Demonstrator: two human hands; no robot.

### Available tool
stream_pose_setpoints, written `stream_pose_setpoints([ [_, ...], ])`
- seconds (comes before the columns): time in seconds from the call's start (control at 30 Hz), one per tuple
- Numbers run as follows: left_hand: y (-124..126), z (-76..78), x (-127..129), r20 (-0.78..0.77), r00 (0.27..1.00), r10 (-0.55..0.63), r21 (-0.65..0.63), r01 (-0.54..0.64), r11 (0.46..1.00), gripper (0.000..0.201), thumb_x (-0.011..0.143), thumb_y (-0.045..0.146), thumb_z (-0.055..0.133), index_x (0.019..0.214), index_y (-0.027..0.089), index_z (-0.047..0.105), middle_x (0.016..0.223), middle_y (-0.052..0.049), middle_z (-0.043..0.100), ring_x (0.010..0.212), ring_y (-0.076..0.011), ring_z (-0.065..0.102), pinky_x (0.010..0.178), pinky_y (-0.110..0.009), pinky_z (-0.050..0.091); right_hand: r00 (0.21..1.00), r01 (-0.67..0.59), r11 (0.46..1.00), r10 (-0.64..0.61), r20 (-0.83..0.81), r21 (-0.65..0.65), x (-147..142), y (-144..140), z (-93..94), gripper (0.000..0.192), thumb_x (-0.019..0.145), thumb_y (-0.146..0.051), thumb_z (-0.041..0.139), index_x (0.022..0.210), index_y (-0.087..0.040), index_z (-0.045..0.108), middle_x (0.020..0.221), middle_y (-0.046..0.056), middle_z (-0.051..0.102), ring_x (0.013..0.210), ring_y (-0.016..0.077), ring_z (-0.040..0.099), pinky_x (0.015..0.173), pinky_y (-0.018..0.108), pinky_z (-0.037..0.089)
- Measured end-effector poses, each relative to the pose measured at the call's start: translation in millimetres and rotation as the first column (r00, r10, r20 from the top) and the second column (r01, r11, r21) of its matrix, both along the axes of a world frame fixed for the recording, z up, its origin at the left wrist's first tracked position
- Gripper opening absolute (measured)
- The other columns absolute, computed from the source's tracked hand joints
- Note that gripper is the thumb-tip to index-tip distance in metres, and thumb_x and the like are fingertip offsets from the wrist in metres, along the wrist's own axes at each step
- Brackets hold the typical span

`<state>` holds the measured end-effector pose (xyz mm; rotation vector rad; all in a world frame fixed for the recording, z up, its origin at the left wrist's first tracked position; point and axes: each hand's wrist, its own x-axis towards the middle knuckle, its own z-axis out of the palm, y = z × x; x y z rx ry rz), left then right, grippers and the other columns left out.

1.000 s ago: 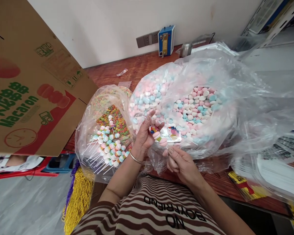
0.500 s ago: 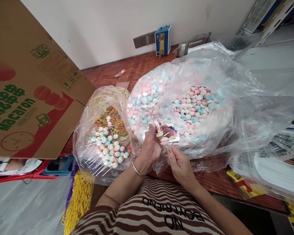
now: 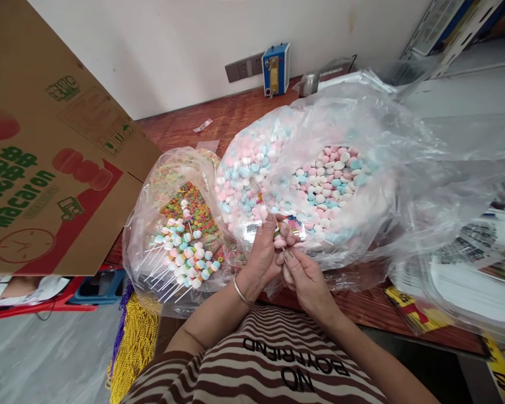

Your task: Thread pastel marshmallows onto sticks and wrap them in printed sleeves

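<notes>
In the head view, my left hand (image 3: 261, 255) is closed around a candy skewer (image 3: 280, 242) in a clear printed wrapper. My right hand (image 3: 309, 279) pinches at its lower end, just below the candies; the fingers hide what lies between them. Behind the hands, shiny printed wrappers (image 3: 251, 229) lie on a large clear bag of pink, white and blue candies (image 3: 328, 182). To the left, several finished-looking candy skewers (image 3: 189, 258) with white sticks are heaped on a bag of small coloured ring candies (image 3: 180, 196).
A large cardboard box (image 3: 67, 168) stands on the left. At the wall are a blue and white device (image 3: 276, 68) and a metal cup (image 3: 309, 84). Loose clear plastic (image 3: 437, 168) spreads to the right. Gold fringe (image 3: 137, 342) hangs below the table's front edge.
My hands have come closer together, and the left fingers have curled further over the wrapped candy skewer. The view has shifted slightly.
</notes>
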<state>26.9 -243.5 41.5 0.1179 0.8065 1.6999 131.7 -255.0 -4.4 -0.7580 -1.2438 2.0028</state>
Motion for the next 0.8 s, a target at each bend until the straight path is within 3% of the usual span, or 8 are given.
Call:
stream_pose_setpoints([
  [0.17,7,8.9,-21,0.029,0.998,0.049,0.002,-0.049,0.999,0.044,0.088,0.058,0.068,0.104,0.017,0.069,0.096,-0.007,0.073,0.088,-0.0175,0.072,0.08,-0.029,0.058,0.986,-0.11,0.974,0.082,-0.147,-0.196,5,7,8.1,0.036,0.094,-0.054,0.061,0.084,-0.02,0.062,0.045,-0.013,0.027,0.038,0.0067,0.02,0.042,0.024,0.025],
  [0.3,16,24.0,-44,-0.045,0.996,0.072,0.028,-0.07,0.997,0.023,0.087,0.031,0.076,0.104,0.018,0.07,0.083,-0.001,0.069,0.075,-0.011,0.069,0.081,-0.025,0.056,0.967,-0.218,0.934,0.167,-0.193,-0.281,9,6,12.4,0.035,0.093,-0.055,0.06,0.084,-0.02,0.061,0.045,-0.015,0.021,0.037,0.0063,0.013,0.039,0.024,0.026],
  [0.43,17,26.4,-40,-0.077,0.992,0.104,-0.013,-0.105,0.994,0.018,0.084,0.022,0.079,0.098,0.016,0.069,0.065,0.006,0.057,0.055,-0.0055,0.057,0.063,-0.019,0.05,0.982,0.051,0.98,-0.084,0.167,0.195,11,4,4.8,0.029,0.093,-0.049,0.061,0.096,-0.02,0.063,0.054,-0.007,0.044,0.045,0.0117,0.039,0.048,0.026,0.036],
  [0.53,17,22.5,-32,-0.067,0.989,0.134,-0.053,-0.137,0.989,0.015,0.086,0.024,0.077,0.086,0.015,0.065,0.062,0.006,0.054,0.054,-0.0053,0.054,0.059,-0.017,0.049,0.857,0.094,0.721,-0.41,0.313,0.686,15,5,-2.9,0.022,0.092,-0.038,0.062,0.097,-0.018,0.068,0.069,0.005,0.063,0.062,0.0179,0.056,0.059,0.03,0.042],
  [0.6,17,20.1,-30,-0.061,0.989,0.136,-0.057,-0.14,0.989,0.019,0.087,0.028,0.077,0.085,0.015,0.064,0.061,0.006,0.052,0.053,-0.005,0.053,0.06,-0.018,0.049,0.835,0.058,0.638,-0.453,0.312,0.768,18,6,-5.5,0.021,0.094,-0.036,0.058,0.094,-0.017,0.069,0.07,0.007,0.065,0.063,0.0184,0.057,0.059,0.03,0.041],
  [0.67,17,19.2,-31,-0.037,0.991,0.129,-0.04,-0.13,0.991,0.023,0.087,0.035,0.077,0.087,0.015,0.065,0.061,0.007,0.048,0.052,-0.0044,0.05,0.062,-0.018,0.05,0.892,0.053,0.745,-0.335,0.304,0.665,20,6,-4.9,0.024,0.097,-0.039,0.055,0.089,-0.019,0.067,0.067,0.005,0.062,0.059,0.0162,0.054,0.055,0.029,0.04],
  [0.73,16,19.8,-35,-0.001,0.994,0.11,-0.022,-0.11,0.994,0.03,0.087,0.044,0.075,0.088,0.016,0.065,0.06,0.008,0.043,0.05,-0.0041,0.046,0.06,-0.018,0.049,0.966,0.024,0.928,-0.118,0.231,0.371,21,7,-1.7,0.03,0.099,-0.046,0.052,0.087,-0.021,0.063,0.058,-0.002,0.053,0.048,0.0122,0.044,0.046,0.026,0.034],
  [0.8,16,20.9,-37,0.023,0.997,0.079,-0.003,-0.079,0.997,0.034,0.087,0.049,0.073,0.086,0.017,0.064,0.058,0.008,0.039,0.048,-0.0041,0.042,0.055,-0.017,0.046,0.995,-0.054,0.998,0.052,0.08,0.023,20,7,2.7,0.034,0.097,-0.053,0.054,0.086,-0.021,0.06,0.048,-0.008,0.041,0.038,0.0084,0.029,0.038,0.023,0.025],
])
